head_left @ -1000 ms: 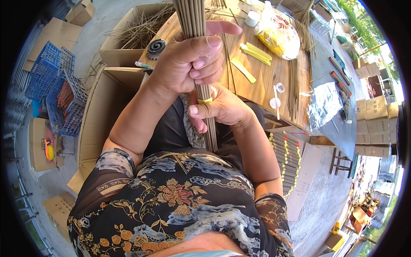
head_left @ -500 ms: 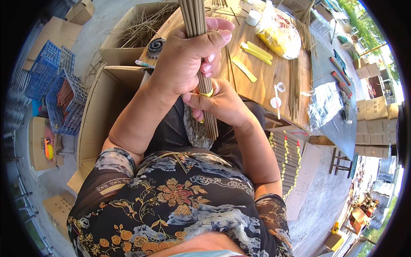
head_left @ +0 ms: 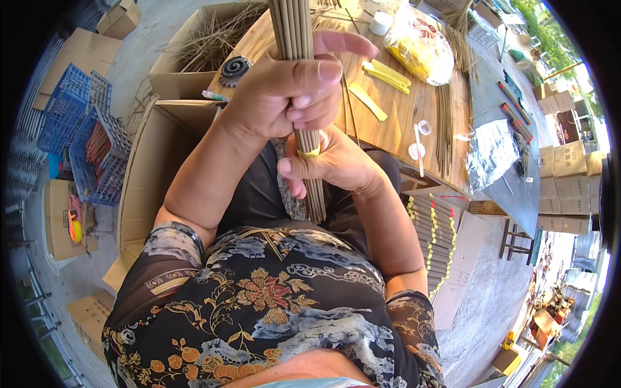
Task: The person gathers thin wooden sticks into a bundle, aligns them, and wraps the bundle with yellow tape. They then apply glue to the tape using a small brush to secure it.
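A bundle of thin brown incense sticks (head_left: 292,29) stands nearly upright between my hands, over my lap. My left hand (head_left: 284,87) is wrapped round its upper part, with the index finger stretched out to the right. Lower down, my right hand (head_left: 336,158) grips the bundle, its thumb beside a yellow band (head_left: 310,152) that goes round the sticks. The bundle's lower ends show below the right hand. On the wooden table (head_left: 401,123) beyond lie yellow paper strips (head_left: 387,76) and one separate yellow strip (head_left: 367,101).
A clear plastic bag with yellow contents (head_left: 420,48), a white jar (head_left: 381,24), a black coil (head_left: 234,70) and loose sticks (head_left: 444,123) are on the table. At left stand an open carton (head_left: 162,161) and blue crates (head_left: 97,155). Banded bundles (head_left: 430,239) lie at right.
My left index finger has straightened out to the right, and the left hand has shifted slightly. The bundle's lower end has moved a little down and left. My right hand still grips it.
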`<action>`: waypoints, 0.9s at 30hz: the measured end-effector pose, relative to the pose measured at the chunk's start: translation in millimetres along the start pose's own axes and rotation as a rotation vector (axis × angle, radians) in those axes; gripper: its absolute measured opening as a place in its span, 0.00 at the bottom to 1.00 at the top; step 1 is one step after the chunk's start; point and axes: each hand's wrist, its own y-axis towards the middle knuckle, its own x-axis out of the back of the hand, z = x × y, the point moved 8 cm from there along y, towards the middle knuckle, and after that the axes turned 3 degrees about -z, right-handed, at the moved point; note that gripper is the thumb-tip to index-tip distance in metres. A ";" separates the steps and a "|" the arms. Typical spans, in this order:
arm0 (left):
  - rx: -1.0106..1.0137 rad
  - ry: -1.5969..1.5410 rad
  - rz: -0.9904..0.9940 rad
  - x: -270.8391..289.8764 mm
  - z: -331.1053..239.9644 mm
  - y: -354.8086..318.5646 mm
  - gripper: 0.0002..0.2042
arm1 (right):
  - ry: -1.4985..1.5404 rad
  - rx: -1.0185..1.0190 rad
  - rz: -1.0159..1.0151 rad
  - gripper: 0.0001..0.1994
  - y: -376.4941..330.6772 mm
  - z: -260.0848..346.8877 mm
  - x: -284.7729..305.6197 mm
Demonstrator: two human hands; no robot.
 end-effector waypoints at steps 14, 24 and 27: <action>-0.028 0.111 -0.251 11.3 -2.8 -4.7 0.18 | -0.065 -0.015 -0.124 0.11 0.4 -2.3 12.1; 0.016 -0.102 0.263 -11.6 4.7 -1.2 0.23 | 0.000 -0.064 0.093 0.08 -0.9 -7.9 -2.9; -0.032 0.086 -0.078 5.8 -0.6 1.4 0.21 | -0.078 -0.009 -0.102 0.08 -0.3 -3.8 11.0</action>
